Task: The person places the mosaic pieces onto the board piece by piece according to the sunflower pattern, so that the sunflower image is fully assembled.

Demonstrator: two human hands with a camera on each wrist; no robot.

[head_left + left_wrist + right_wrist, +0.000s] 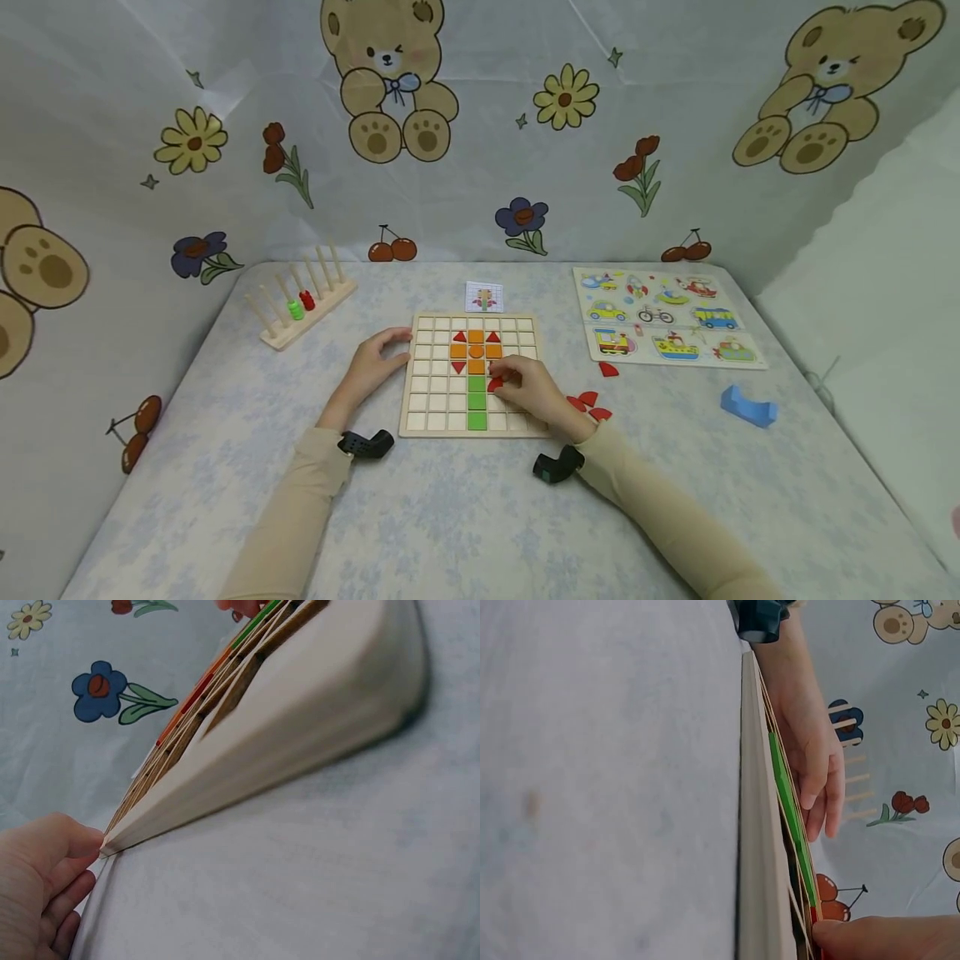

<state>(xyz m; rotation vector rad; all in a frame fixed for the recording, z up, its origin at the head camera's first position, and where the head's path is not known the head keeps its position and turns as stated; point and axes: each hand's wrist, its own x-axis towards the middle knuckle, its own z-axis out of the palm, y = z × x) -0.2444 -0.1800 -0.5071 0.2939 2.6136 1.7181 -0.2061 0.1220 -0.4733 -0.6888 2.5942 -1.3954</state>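
A wooden grid board (440, 403) lies on the table, with orange squares and red triangles around an orange disc (476, 352). Below them runs a column of green squares (477, 401). My right hand (531, 390) bends over the board, its thumb and fingers pinching a red rounded piece (495, 384) in a cell beside the top green square. At the board's left edge, my left hand (372, 367) rests with relaxed fingers, fingertips touching the rim (112, 841). In the right wrist view, the right thumb (877, 936) meets the red piece at the board's surface.
Several red quarter-circle pieces (588, 399) lie right of the board, another (608, 369) farther back. A pattern card (484, 297) lies behind it. A peg rack (311, 312) with beads stands back left; a vehicle puzzle (667, 317) and a blue block (748, 407) lie right.
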